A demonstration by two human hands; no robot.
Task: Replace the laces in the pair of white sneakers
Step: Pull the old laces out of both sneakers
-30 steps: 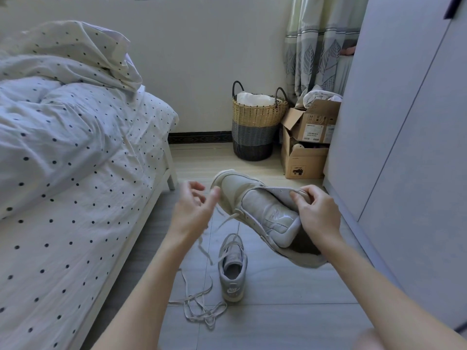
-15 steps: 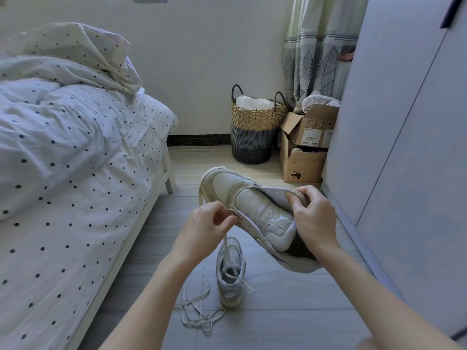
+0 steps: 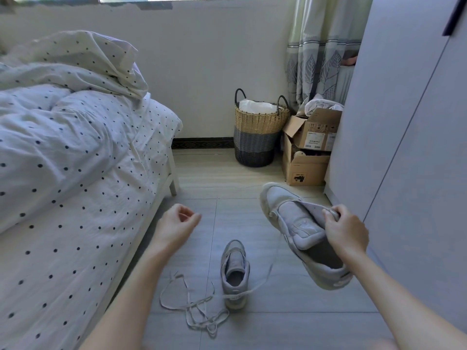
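Left hand (image 3: 174, 223) has let go, loosely curled and empty; right hand (image 3: 346, 232) grips held sneaker (image 3: 298, 223), lace (image 3: 265, 276) nearly out, dangling to floor

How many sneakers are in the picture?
2. One sneaker is held up in the right hand; the other sneaker stands on the floor beside loose laces. None seems hidden.

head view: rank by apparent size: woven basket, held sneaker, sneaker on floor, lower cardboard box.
1. Held sneaker, though inflated by nearness to the camera
2. Woven basket
3. Lower cardboard box and sneaker on floor: look alike, so unranked; the box is farther and partly hidden.
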